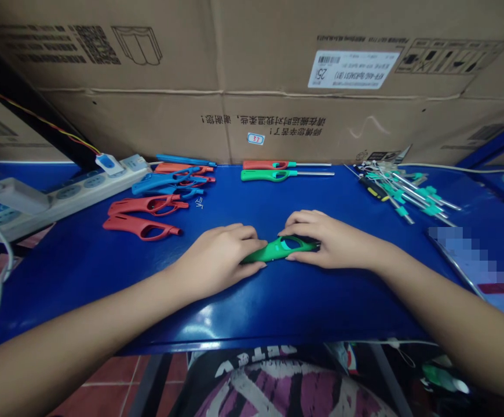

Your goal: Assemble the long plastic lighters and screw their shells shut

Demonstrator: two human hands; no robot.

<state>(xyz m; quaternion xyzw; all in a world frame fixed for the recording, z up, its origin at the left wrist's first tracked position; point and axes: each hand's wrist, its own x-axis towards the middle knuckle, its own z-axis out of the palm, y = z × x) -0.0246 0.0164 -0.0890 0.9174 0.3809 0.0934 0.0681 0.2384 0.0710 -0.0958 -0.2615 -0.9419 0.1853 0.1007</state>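
A green utility lighter (273, 250) with a teal trigger lies lengthwise between both my hands, low over the blue table. My left hand (228, 255) is closed around its handle end. With thumb and fingers, my right hand (321, 238) pinches the other end near the trigger loop, hiding the tip. Beyond them lie an orange-red lighter (263, 165) and another green lighter (258, 175), both with metal rods. To the left are red lighter shells (141, 227) and blue ones (160, 182). At right is a pile of metal rods with teal parts (417, 194).
A white power strip (72, 194) with plugs and cables runs along the left side. Cardboard boxes (269, 104) stand upright along the back of the blue table (217, 315). A black and yellow screwdriver (376, 188) lies by the rod pile.
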